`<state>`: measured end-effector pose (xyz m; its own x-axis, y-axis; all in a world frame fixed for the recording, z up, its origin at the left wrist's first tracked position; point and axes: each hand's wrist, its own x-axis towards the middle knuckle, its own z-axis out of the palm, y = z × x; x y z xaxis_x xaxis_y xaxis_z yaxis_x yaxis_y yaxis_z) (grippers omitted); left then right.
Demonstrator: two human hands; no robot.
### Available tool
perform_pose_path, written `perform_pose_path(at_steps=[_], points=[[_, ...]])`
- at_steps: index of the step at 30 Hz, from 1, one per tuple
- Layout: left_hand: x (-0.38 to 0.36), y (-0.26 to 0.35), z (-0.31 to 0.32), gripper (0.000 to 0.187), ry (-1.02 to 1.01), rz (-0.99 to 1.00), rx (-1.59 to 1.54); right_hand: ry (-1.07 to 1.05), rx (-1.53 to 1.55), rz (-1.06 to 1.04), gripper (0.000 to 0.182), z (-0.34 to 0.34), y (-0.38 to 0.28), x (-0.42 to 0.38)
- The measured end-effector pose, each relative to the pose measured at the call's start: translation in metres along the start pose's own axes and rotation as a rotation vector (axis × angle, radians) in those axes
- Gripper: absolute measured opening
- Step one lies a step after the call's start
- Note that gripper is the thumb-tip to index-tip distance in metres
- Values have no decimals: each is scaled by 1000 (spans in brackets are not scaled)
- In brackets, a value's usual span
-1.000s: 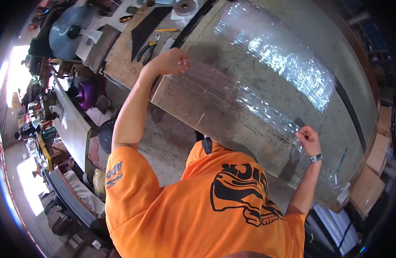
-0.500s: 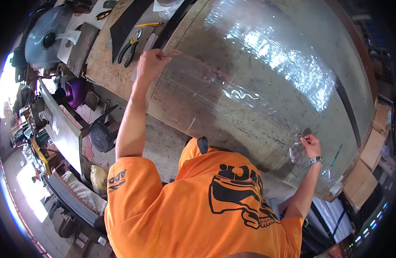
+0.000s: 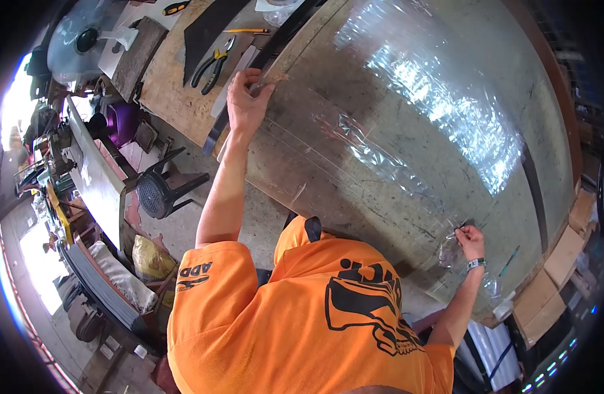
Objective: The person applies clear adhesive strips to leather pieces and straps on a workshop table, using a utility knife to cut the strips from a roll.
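Observation:
A strip of clear plastic film (image 3: pixel 381 161) runs slantwise over the worktable, shiny and wrinkled along its middle. At its upper left end, my left hand (image 3: pixel 245 105) is closed at the table edge with fingers curled and thumb extended; the film between them is hard to see. My right hand (image 3: pixel 471 243) pinches the crumpled film at the lower right end, beside a wristband (image 3: pixel 476 263). A wider sheet of shiny clear film (image 3: pixel 446 98) lies farther back on the table.
Pliers (image 3: pixel 212 67) and a yellow pencil (image 3: pixel 247 30) lie on the wooden board (image 3: pixel 167 82) at left. A dark strip (image 3: pixel 282 39) runs along the table edge. A teal pen (image 3: pixel 510 261) and cardboard boxes (image 3: pixel 539 308) are at right. A black stool (image 3: pixel 163 190) stands at left.
The view has shifted slightly. My left hand has turned, its thumb now more apart from the curled fingers. My right hand still pinches the film, which lies at a slightly different slant.

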<state>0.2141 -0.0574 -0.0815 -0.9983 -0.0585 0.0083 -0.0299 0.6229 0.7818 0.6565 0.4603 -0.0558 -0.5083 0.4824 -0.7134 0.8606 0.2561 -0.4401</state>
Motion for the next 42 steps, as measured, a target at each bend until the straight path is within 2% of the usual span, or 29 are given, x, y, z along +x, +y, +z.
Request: perform_pose_path(at_steps=[3,7,10,14,18,27,30,31,32,33,34,35,38,42], points=[[-5,6,0,27,32,160,50,-10,-2,-1,16,1,1,1],[-11,-5,5,33,98,380,202,-7,25,12,17,4,7,4],[-18,0,10,30,191,340,192,2,70,3,17,4,13,6],[-19,1,11,29,236,401,186,3,78,12,17,6,18,8],[-21,1,10,22,232,411,228,0,49,6,18,5,15,8],[-19,-4,11,24,230,409,271,-10,47,28,19,4,11,5],[-16,-10,13,19,256,457,302,-3,26,-36,20,6,21,10],[-14,-14,14,19,268,461,362,-3,10,-123,22,7,32,18],[-13,-20,15,18,261,467,411,14,89,-142,24,13,23,16],[-10,-14,12,17,217,459,496,44,-72,-162,28,15,2,8],[-7,-10,8,17,104,345,355,21,-100,-194,29,13,3,9],[2,-29,10,17,165,600,419,62,-234,-256,30,10,-6,2],[9,-41,11,22,102,574,313,53,8,-158,32,5,1,-11],[-1,-42,9,25,103,553,432,68,173,-134,32,-12,11,-25]])
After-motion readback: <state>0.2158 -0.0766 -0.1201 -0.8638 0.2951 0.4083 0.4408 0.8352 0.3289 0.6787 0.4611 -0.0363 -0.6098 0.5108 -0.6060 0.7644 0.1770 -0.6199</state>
